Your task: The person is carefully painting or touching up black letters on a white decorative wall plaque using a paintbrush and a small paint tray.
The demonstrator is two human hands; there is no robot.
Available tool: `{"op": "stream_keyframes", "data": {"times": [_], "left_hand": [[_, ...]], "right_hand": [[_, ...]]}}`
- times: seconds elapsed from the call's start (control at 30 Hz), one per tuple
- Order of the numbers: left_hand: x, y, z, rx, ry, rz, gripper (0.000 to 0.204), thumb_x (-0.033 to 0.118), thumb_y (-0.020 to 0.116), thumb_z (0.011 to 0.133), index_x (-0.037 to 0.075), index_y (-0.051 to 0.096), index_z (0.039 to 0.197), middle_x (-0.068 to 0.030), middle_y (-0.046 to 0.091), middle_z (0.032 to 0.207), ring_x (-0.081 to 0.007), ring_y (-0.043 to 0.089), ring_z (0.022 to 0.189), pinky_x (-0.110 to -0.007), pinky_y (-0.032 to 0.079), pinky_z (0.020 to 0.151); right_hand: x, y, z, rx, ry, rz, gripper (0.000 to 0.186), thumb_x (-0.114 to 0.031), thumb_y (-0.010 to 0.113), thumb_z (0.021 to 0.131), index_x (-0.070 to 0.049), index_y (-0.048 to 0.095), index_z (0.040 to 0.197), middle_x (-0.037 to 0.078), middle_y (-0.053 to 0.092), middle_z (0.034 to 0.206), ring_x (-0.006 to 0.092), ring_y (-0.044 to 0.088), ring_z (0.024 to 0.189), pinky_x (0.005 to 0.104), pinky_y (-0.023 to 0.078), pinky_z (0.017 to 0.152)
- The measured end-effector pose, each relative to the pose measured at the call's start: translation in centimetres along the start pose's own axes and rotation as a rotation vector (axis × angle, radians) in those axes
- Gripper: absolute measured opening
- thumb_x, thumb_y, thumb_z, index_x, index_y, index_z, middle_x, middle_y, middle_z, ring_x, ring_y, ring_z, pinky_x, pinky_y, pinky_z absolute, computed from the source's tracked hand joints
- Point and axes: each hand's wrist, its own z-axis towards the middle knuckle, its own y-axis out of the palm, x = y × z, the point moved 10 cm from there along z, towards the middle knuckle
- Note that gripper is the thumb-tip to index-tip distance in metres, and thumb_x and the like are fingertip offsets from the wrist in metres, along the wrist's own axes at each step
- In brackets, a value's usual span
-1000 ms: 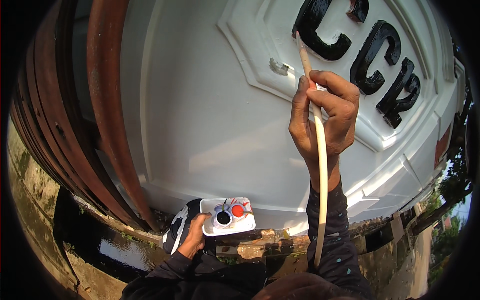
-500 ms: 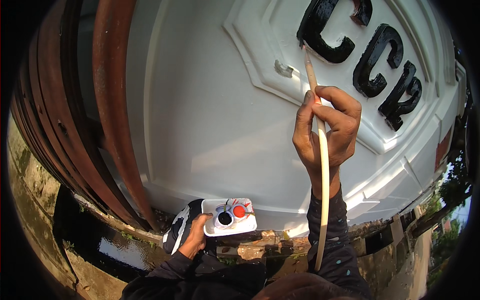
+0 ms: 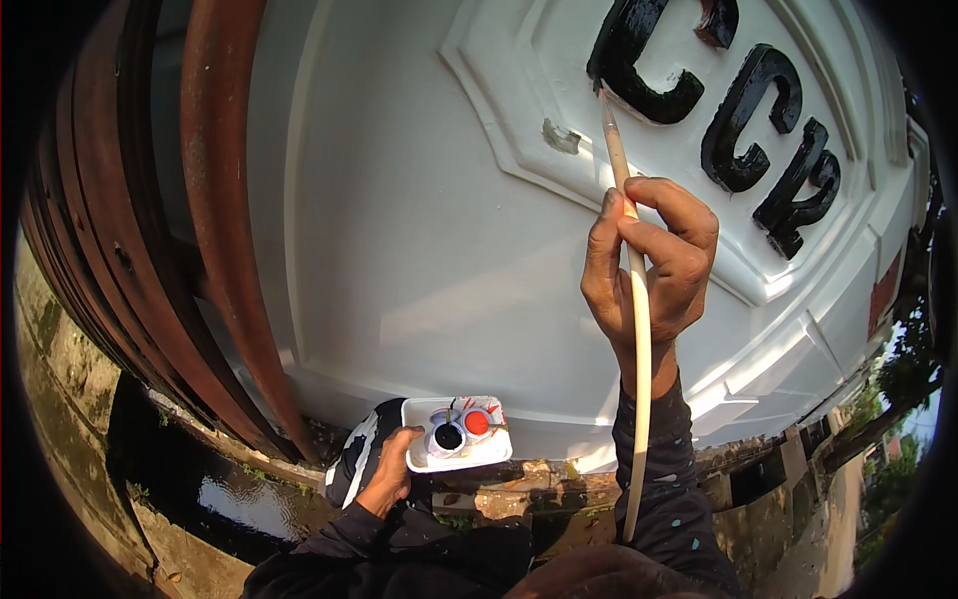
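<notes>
Pinched in the fingers of my right hand is a long pale-handled paintbrush. Its tip touches the lower left edge of a large raised black letter on the white panel. More raised black letters follow to the right, glossy as if wet. Low down, my left hand grips the left rim of a white tray. In the tray stand a small cup of black paint and one of red paint. Its fingers under the tray are hidden.
Reddish-brown metal bars rise at the left. Below them runs a ditch with dark water beside a concrete edge. A grey smudge marks the panel near the brush. Trees show at the far right.
My right hand and the brush tip have barely shifted along the letter's edge. The whole view has drifted slightly; both hands keep their hold.
</notes>
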Motion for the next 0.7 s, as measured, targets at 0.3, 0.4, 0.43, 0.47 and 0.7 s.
{"op": "stream_keyframes", "data": {"times": [0.3, 0.4, 0.43, 0.47, 0.7], "left_hand": [[0.3, 0.4, -0.6, 0.005, -0.037, -0.05, 0.051, 0.039, 0.064, 0.083, 0.0, 0.062, 0.117, -0.0133, 0.062, 0.109, -0.0218, 0.06, 0.097, -0.034, 0.048, 0.08], [0.1, 0.5, -0.3, -0.009, -0.026, -0.095, 0.052, 0.038, 0.064, 0.083, 0.0, 0.061, 0.118, -0.0136, 0.062, 0.11, -0.0226, 0.061, 0.1, -0.035, 0.048, 0.084], [0.0, 0.3, 0.0, -0.01, -0.024, -0.089, 0.052, 0.037, 0.064, 0.083, -0.001, 0.06, 0.119, -0.0138, 0.063, 0.111, -0.0229, 0.061, 0.101, -0.035, 0.049, 0.086], [-0.2, 0.2, 0.1, -0.012, -0.025, -0.084, 0.052, 0.037, 0.064, 0.083, -0.001, 0.06, 0.119, -0.0138, 0.063, 0.111, -0.0229, 0.061, 0.101, -0.035, 0.049, 0.086], [-1.6, -0.1, 1.7, -0.05, 0.038, -0.181, 0.054, 0.036, 0.065, 0.083, -0.002, 0.06, 0.122, -0.015, 0.062, 0.114, -0.0245, 0.06, 0.104, -0.038, 0.047, 0.092]], "right_hand": [[0.3, -0.5, -0.7, -0.039, 0.012, -0.04, 0.041, 0.012, 0.077, 0.076, -0.007, 0.051, 0.102, 0.014, 0.063, 0.105, 0.0273, 0.066, 0.094, 0.035, 0.057, 0.077], [0.0, 0.0, -0.2, -0.034, -0.013, -0.013, 0.041, 0.011, 0.077, 0.076, -0.007, 0.051, 0.102, 0.014, 0.063, 0.106, 0.0273, 0.066, 0.094, 0.0352, 0.057, 0.078], [-0.2, 0.0, 0.1, -0.002, -0.04, 0.02, 0.043, 0.011, 0.079, 0.073, -0.008, 0.053, 0.101, 0.013, 0.063, 0.105, 0.0281, 0.065, 0.092, 0.0369, 0.057, 0.075], [-0.2, 0.3, 0.0, -0.001, -0.073, 0.019, 0.043, 0.011, 0.079, 0.072, -0.008, 0.054, 0.1, 0.013, 0.063, 0.105, 0.0285, 0.065, 0.093, 0.0372, 0.057, 0.076], [0.4, -1.2, -1.2, 0.0, -0.002, -0.008, 0.043, 0.011, 0.08, 0.072, -0.008, 0.053, 0.101, 0.013, 0.063, 0.108, 0.0288, 0.065, 0.094, 0.036, 0.058, 0.076]]}}
